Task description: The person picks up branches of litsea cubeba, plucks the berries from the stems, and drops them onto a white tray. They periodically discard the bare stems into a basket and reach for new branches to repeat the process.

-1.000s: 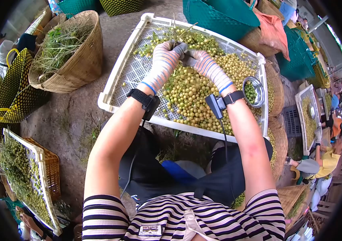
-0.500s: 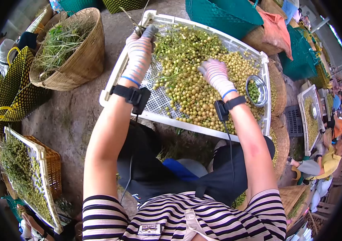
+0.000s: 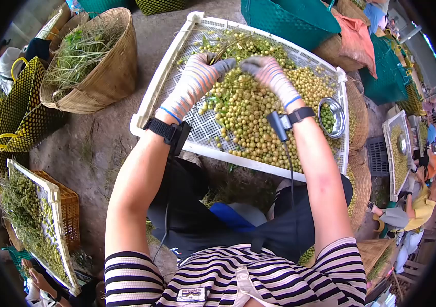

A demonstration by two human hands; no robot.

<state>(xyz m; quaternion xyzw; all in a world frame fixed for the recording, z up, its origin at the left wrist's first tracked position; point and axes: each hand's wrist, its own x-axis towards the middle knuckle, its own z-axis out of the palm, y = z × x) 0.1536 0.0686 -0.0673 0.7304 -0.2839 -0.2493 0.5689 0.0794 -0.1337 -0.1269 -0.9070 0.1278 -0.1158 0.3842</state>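
A white perforated tray [image 3: 143, 110] carries a heap of small round yellow-green fruits [image 3: 253, 120], some still on thin green stems. My left hand [image 3: 200, 77], in a striped glove with grey fingertips, is closed around a bunch of fruit stems [image 3: 221, 50] over the tray's upper middle. Close beside it, my right hand [image 3: 269, 75], gloved alike, has its fingers drawn together over the fruits; what they pinch is hidden. A metal bowl [image 3: 338, 124] with greener fruits stands at the tray's right side.
To the left stand a wicker basket [image 3: 103, 77] of stripped stems and black-yellow woven bags [image 3: 28, 97]. Another fruit tray [image 3: 57, 215] lies lower left on an orange crate [image 3: 72, 204]. Teal baskets [image 3: 284, 23] are behind the tray. Other people sit at the far right.
My left hand has moved right and down from the tray's upper left corner with the stems. My right hand has moved up and slightly left, so both hands are now close together.
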